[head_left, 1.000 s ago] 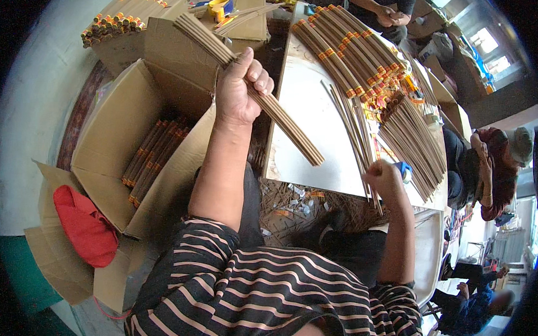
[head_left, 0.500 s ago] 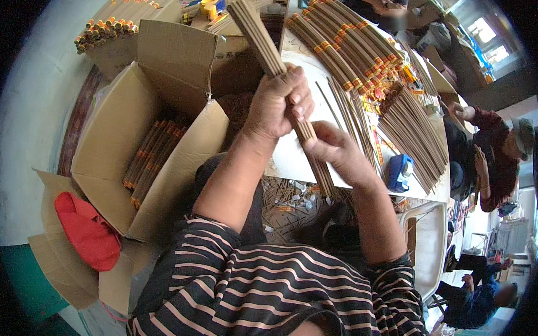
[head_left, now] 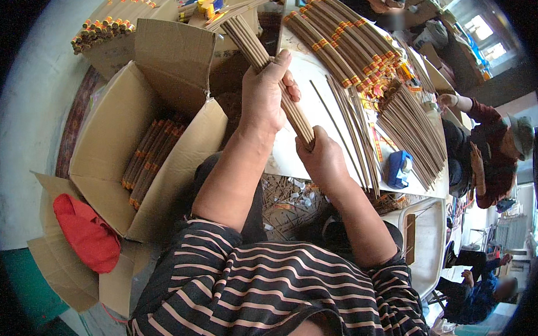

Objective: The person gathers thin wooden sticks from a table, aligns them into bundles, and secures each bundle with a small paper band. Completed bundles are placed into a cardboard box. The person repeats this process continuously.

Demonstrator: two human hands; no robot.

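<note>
One bundle of long brown sticks (head_left: pixel 259 53) is up in both hands, slanting from the top of the view down toward the person's lap, above the near edge of the white table (head_left: pixel 301 78). The left hand (head_left: pixel 266 94) wraps the bundle around its middle, fingers curled tight and pressed together, thumb across the front. The right hand (head_left: pixel 322 160) closes over the lower end, fingers folded around the tips like a cap; both forearms rise from the striped shirt, elbows bent. One open cardboard box (head_left: pixel 138 143) stands to the left, holding a single layer of banded stick bundles (head_left: pixel 150 160), too many to count. One red cloth (head_left: pixel 87 233) lies on its lower flap. On the table sit a row of banded bundles (head_left: pixel 341 41), loose sticks (head_left: pixel 410 127) and one blue tape dispenser (head_left: pixel 397 168). Another person in dark red (head_left: pixel 488 154) sits at the table's right.
</note>
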